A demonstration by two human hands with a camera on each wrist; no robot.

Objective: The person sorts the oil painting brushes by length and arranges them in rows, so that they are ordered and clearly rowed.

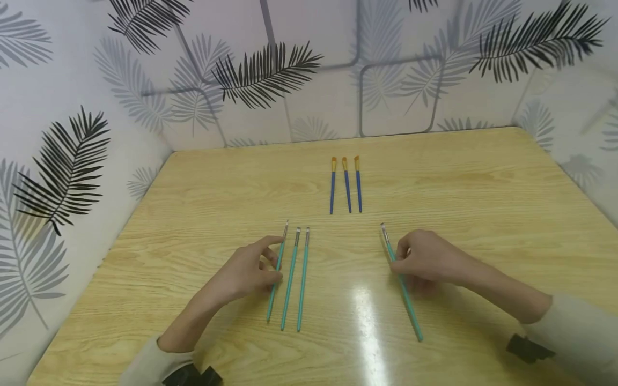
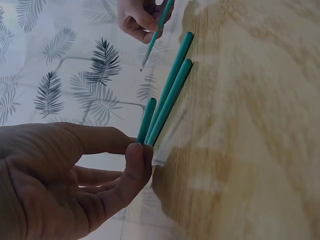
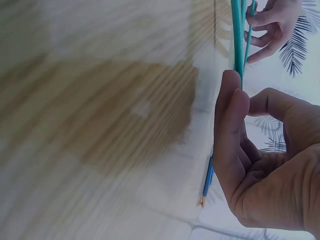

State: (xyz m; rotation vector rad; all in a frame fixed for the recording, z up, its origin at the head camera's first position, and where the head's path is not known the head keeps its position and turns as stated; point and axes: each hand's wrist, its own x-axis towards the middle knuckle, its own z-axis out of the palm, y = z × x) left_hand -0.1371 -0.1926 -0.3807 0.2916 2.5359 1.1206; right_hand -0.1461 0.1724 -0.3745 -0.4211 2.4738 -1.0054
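My left hand (image 1: 251, 271) pinches the leftmost teal paintbrush (image 1: 272, 300) between thumb and forefinger, its bristles pointing away from me. Just right of it lie a second teal paintbrush (image 1: 291, 279) and a third teal paintbrush (image 1: 303, 279), side by side. Farther right, my right hand (image 1: 429, 257) grips another teal paintbrush (image 1: 410, 311) near its middle, the handle slanting toward me. In the left wrist view, the held handle (image 2: 146, 120) rises past the fingertips beside two longer-looking handles. Fingers hide part of each held brush.
Three short blue paintbrushes (image 1: 347, 187) with golden ferrules lie in a row farther back on the wooden table (image 1: 217, 182). A leaf-patterned wall (image 1: 328, 96) borders the table's back and sides. Light reflects on the tabletop between my hands.
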